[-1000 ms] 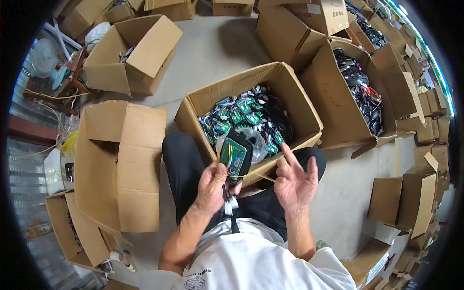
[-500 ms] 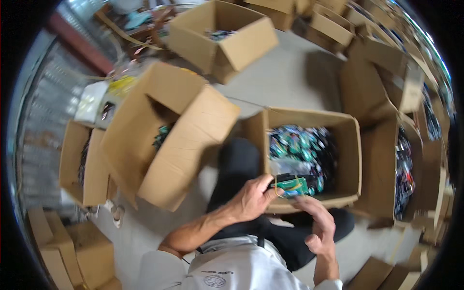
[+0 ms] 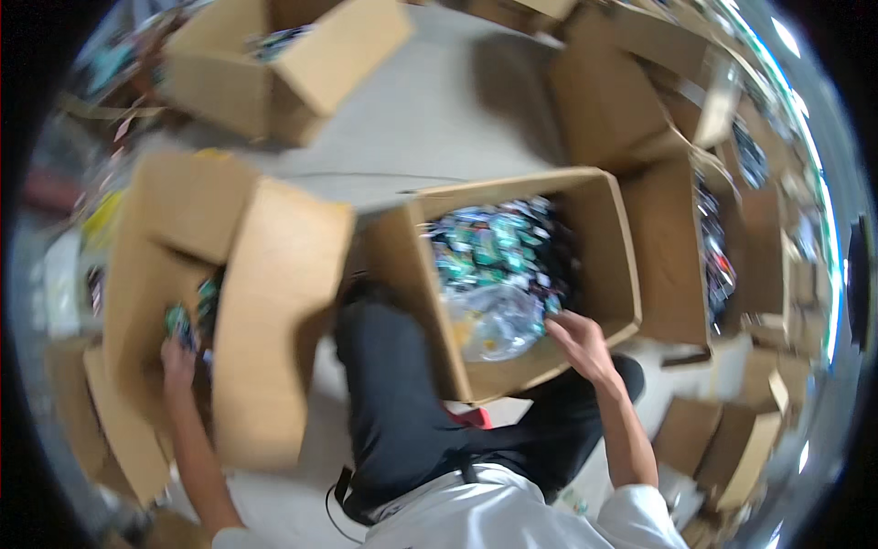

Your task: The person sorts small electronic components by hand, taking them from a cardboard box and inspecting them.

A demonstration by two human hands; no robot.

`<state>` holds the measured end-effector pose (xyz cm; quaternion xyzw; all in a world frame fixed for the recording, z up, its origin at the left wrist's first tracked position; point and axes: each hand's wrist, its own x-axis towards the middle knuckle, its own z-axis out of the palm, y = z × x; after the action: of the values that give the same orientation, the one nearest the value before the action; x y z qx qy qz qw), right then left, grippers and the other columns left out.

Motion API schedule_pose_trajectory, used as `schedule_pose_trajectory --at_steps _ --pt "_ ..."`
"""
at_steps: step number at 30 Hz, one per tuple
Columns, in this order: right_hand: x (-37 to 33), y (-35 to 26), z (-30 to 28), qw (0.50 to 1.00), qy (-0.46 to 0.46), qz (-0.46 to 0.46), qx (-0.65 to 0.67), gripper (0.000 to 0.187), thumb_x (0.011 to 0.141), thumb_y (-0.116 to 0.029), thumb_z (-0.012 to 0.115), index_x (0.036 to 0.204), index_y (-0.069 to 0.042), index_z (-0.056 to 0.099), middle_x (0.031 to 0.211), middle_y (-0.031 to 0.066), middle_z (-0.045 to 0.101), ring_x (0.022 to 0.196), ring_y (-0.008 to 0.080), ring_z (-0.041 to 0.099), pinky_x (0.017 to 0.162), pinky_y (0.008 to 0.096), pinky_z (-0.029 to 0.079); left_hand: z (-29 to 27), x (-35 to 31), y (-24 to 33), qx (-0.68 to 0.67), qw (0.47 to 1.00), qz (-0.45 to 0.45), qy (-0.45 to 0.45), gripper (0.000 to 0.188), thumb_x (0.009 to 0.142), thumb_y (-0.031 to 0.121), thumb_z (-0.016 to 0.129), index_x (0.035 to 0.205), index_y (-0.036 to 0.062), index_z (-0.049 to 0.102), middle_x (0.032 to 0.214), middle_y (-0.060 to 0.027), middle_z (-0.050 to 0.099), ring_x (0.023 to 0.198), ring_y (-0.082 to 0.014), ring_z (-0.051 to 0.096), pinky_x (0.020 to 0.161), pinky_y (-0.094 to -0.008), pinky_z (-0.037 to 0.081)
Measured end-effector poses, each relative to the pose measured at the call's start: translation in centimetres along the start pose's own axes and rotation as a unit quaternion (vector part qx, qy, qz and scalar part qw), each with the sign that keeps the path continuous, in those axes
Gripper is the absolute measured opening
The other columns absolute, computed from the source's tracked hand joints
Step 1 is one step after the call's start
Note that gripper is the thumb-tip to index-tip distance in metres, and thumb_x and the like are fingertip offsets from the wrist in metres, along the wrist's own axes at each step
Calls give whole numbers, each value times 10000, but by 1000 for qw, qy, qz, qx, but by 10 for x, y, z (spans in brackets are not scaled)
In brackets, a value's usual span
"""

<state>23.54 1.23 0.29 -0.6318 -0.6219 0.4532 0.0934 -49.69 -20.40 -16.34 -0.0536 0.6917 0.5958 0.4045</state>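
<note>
My left hand (image 3: 178,361) reaches deep into the open cardboard box (image 3: 283,320) on the left. Its closed fingers hold a small green-and-dark bundle (image 3: 179,322), blurred, with a few similar green pieces (image 3: 208,297) beside it. My right hand (image 3: 578,343) is over the near right part of the middle cardboard box (image 3: 622,247), fingers drawn together at the edge of the heap. Whatever is between those fingers is too small to make out. Many small green, white and dark packets (image 3: 494,240) fill this box. A clear plastic bag (image 3: 501,320) with yellow bits lies on them, left of my right hand.
Another open box (image 3: 219,82) with packets stands at the far left. Tall cardboard boxes (image 3: 672,229) with dark, shiny contents line the right side. Folded cartons (image 3: 722,439) sit at the lower right. A red object (image 3: 471,418) shows below the middle box, between my legs.
My left hand has carried the green, rubber-banded bundle from above the middle box into the left box. My right hand has moved forward to the heap. The view has shifted, and the clear bag shows fully.
</note>
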Motion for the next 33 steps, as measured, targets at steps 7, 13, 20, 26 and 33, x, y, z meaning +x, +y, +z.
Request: schedule_pose_trajectory --at_steps 7,13,20,26,33 --pt "102 120 -13 979 -34 64 -190 298 896 -282 650 1007 -11 701 903 232 689 853 348 691 768 427 537 12 98 3 388 917 73 53 469 992 250 598 1363 -23 512 1168 -118 653 1020 -251 634 832 -373 515" --pt "188 196 -16 920 197 87 -328 272 867 -220 661 1049 -21 634 1052 196 649 974 372 641 810 479 532 255 -182 71 204 913 352 -36 454 1064 276 499 1392 -37 480 1312 -128 601 1176 -216 590 972 -363 475" --pt "298 190 -31 910 244 -44 -332 376 832 -181 702 1143 -23 562 1162 225 584 1080 420 559 926 503 480 387 -331 2 544 500 607 -292 267 924 66 624 1154 -69 640 1113 -202 665 976 -343 666 859 -400 545" --pt "333 217 -52 967 206 -8 -149 571 773 -251 796 1222 -3 547 1204 273 605 1123 458 566 953 497 480 427 -334 -8 466 639 534 -297 205 868 -4 646 1068 -47 667 1071 -205 682 918 -354 675 828 -395 554" --pt "215 179 -103 983 92 22 -160 305 833 -229 752 1027 -4 682 896 204 710 855 332 704 775 454 532 429 -336 -7 462 644 523 -315 186 857 -26 648 1040 -47 673 1023 -191 691 917 -346 676 823 -404 552"
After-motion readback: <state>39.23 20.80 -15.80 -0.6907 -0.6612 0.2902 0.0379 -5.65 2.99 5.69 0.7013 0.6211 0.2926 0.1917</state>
